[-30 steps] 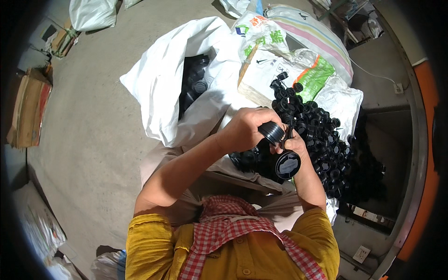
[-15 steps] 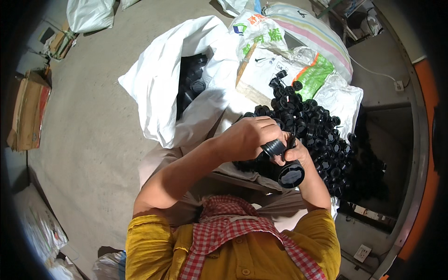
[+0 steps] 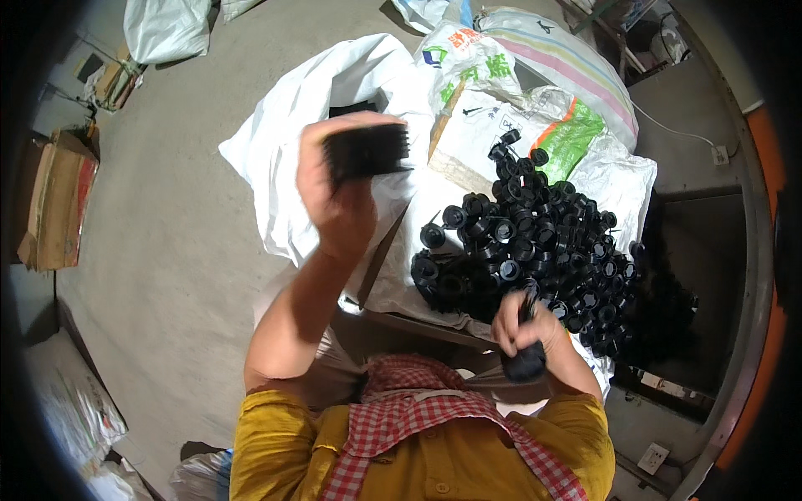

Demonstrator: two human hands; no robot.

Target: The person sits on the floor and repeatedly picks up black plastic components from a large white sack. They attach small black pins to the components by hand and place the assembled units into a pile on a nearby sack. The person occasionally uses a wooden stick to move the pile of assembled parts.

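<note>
My left hand (image 3: pixel 334 196) is raised over the opening of a large white sack (image 3: pixel 271 171), closed round a ridged black plastic part (image 3: pixel 368 150) that is blurred by motion. Inside the sack a little of more black parts (image 3: pixel 355 108) shows behind that hand. Lower right, my right hand (image 3: pixel 525 324) is closed on a dark round plastic part (image 3: pixel 525 363) held at the near edge of a heap; it too is smeared. The heap of small black plastic caps (image 3: pixel 551 242) spreads on a white sheet beyond my right hand.
Printed white bags (image 3: pixel 472 63) and a full striped sack (image 3: pixel 568 58) lie behind the heap. On the right is a dark recess (image 3: pixel 693 242) in a grey panel. A cardboard box (image 3: pixel 58 200) stands at far left, with a white bag (image 3: pixel 167 29) at the back.
My hands were together over the near edge of the heap. The left has swung away left to the sack with a ridged part; the right has dropped slightly nearer, holding its own part.
</note>
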